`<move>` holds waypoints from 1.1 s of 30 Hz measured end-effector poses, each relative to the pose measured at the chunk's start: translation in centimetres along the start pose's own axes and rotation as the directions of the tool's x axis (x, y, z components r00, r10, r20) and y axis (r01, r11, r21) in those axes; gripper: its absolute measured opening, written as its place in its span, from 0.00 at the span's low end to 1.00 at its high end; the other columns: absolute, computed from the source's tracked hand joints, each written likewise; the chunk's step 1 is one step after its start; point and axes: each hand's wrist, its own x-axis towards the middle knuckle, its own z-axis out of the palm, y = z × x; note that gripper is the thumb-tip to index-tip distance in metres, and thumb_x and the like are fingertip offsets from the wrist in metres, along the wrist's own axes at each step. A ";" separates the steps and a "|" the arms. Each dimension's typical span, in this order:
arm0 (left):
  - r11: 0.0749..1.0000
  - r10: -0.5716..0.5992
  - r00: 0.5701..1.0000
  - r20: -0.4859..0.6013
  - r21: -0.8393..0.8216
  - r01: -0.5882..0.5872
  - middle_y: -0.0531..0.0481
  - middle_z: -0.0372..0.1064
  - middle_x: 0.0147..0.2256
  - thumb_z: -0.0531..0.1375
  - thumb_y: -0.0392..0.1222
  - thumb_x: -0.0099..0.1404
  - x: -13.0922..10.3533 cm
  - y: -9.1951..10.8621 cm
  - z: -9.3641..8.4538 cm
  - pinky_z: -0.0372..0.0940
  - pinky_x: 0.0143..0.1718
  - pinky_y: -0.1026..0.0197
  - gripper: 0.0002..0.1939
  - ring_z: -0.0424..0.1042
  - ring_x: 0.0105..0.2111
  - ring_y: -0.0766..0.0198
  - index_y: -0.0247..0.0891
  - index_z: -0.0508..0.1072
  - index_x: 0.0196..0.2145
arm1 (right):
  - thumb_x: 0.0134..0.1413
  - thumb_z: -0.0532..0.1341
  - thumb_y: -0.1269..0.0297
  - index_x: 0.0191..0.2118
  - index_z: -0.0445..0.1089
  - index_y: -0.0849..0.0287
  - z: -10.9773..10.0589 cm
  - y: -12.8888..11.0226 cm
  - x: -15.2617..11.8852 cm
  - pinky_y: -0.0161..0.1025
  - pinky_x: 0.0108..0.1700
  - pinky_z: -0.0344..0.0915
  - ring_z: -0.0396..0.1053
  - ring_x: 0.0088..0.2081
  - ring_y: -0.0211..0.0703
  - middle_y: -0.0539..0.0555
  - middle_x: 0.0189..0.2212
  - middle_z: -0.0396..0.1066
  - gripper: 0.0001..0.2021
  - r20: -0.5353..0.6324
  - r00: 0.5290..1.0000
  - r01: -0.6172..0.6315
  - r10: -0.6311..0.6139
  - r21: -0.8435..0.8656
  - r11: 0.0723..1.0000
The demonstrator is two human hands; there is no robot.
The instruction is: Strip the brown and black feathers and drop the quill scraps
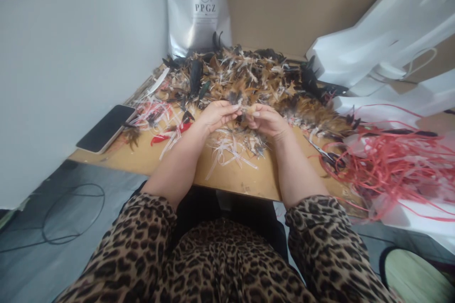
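Note:
My left hand (219, 115) and my right hand (267, 120) meet in front of a heap of brown and black feathers (256, 68). Both hands are closed, fingertips pinching a small pale tan feather (249, 109) between them. Its exact shape is blurred against the heap. Just below my hands, a loose bunch of white ribbon strips and feather scraps (234, 147) lies on the wooden table (245, 184). A red feather (159, 139) rests to the left of my left forearm.
A smartphone (105, 129) lies at the table's left edge. Scissors (325, 154) are right of my right forearm, beside a tangle of red ribbon (398, 165). A silver bag (199, 23) stands behind the feathers. A cable (103, 199) loops over the floor at left.

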 end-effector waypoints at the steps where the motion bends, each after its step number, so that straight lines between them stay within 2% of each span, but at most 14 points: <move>1: 1.000 0.004 1.000 -0.022 -0.005 -0.004 0.46 0.74 0.25 0.65 0.31 0.54 0.1 0.0 0.0 0.68 0.31 0.72 0.08 0.75 0.27 0.70 0.29 0.68 0.22 | 0.39 0.67 0.59 0.27 0.63 0.60 0.0 0.0 0.1 0.32 0.23 0.51 0.57 0.21 0.31 0.47 0.21 0.64 0.14 -0.042 0.999 -0.009 0.009 0.000 1.000; 5: 0.999 0.011 0.994 -0.108 -0.042 -0.015 0.47 0.73 0.25 0.64 0.29 0.55 0.2 0.1 0.2 0.68 0.33 0.72 0.06 0.74 0.28 0.71 0.28 0.70 0.23 | 0.36 0.69 0.56 0.30 0.63 0.58 0.4 0.5 0.7 0.31 0.23 0.52 0.58 0.22 0.31 0.45 0.22 0.64 0.17 -0.198 0.980 0.001 0.008 0.046 0.999; 8: 0.996 0.033 0.989 -0.145 -0.083 -0.045 0.48 0.73 0.25 0.61 0.28 0.58 0.3 0.3 0.3 0.67 0.34 0.73 0.04 0.74 0.27 0.74 0.28 0.72 0.26 | 0.36 0.69 0.55 0.34 0.66 0.58 1.2 1.2 1.4 0.31 0.24 0.54 0.59 0.23 0.30 0.45 0.24 0.66 0.19 -0.301 0.953 0.042 -0.038 0.008 0.999; 10: 0.992 0.042 0.986 -0.162 -0.108 -0.060 0.49 0.73 0.25 0.59 0.27 0.59 0.4 0.3 0.3 0.67 0.34 0.74 0.05 0.73 0.27 0.75 0.28 0.72 0.26 | 0.35 0.70 0.56 0.35 0.68 0.57 2.0 1.6 1.8 0.30 0.24 0.55 0.60 0.23 0.30 0.45 0.24 0.67 0.19 -0.386 0.916 0.091 -0.107 -0.058 0.994; 14: 0.991 0.030 0.986 -0.164 -0.120 -0.051 0.49 0.73 0.24 0.60 0.27 0.58 0.4 0.2 0.4 0.66 0.34 0.73 0.05 0.73 0.26 0.75 0.28 0.72 0.25 | 0.36 0.69 0.57 0.34 0.70 0.58 3.6 2.3 2.5 0.30 0.24 0.55 0.59 0.22 0.29 0.45 0.24 0.68 0.17 -0.537 0.803 0.207 -0.258 -0.155 0.966; 19: 0.997 0.020 0.996 -0.092 -0.074 -0.027 0.46 0.75 0.29 0.62 0.30 0.57 0.3 -0.1 0.3 0.67 0.30 0.72 0.01 0.75 0.28 0.72 0.29 0.73 0.28 | 0.38 0.67 0.51 0.29 0.67 0.59 3.1 2.5 2.8 0.30 0.23 0.53 0.56 0.20 0.30 0.44 0.19 0.63 0.17 -0.611 0.741 0.159 -0.278 -0.242 0.957; 21: 0.998 0.007 0.995 -0.104 -0.066 -0.014 0.46 0.76 0.31 0.63 0.32 0.57 0.3 -0.1 0.2 0.66 0.29 0.72 0.02 0.75 0.28 0.71 0.30 0.73 0.29 | 0.38 0.67 0.49 0.26 0.64 0.58 2.4 2.3 2.7 0.31 0.23 0.53 0.55 0.19 0.30 0.44 0.17 0.61 0.18 -0.612 0.744 0.134 -0.267 -0.254 0.958; 24: 0.999 -0.005 0.992 -0.124 -0.053 -0.001 0.45 0.76 0.29 0.64 0.33 0.56 0.3 -0.1 0.0 0.65 0.26 0.72 0.04 0.75 0.26 0.70 0.29 0.71 0.28 | 0.36 0.68 0.49 0.23 0.62 0.58 1.8 1.7 2.3 0.32 0.23 0.52 0.54 0.19 0.30 0.44 0.16 0.61 0.19 -0.564 0.785 0.129 -0.255 -0.255 0.958; 28: 1.000 -0.022 0.994 -0.106 0.015 0.024 0.44 0.76 0.29 0.65 0.35 0.55 0.2 -0.2 -0.1 0.65 0.24 0.72 0.06 0.74 0.24 0.70 0.29 0.71 0.27 | 0.35 0.69 0.50 0.22 0.64 0.59 1.9 0.9 1.8 0.32 0.24 0.50 0.53 0.19 0.30 0.45 0.16 0.61 0.19 -0.492 0.831 0.094 -0.261 -0.337 0.937; 33: 0.995 -0.042 0.996 -0.083 0.084 0.049 0.43 0.76 0.29 0.65 0.36 0.55 0.1 -0.3 0.0 0.64 0.24 0.72 0.07 0.74 0.24 0.70 0.29 0.71 0.27 | 0.36 0.68 0.52 0.24 0.68 0.61 1.9 0.9 1.7 0.32 0.26 0.53 0.56 0.22 0.31 0.46 0.19 0.64 0.16 -0.432 0.857 0.084 -0.280 -0.420 0.904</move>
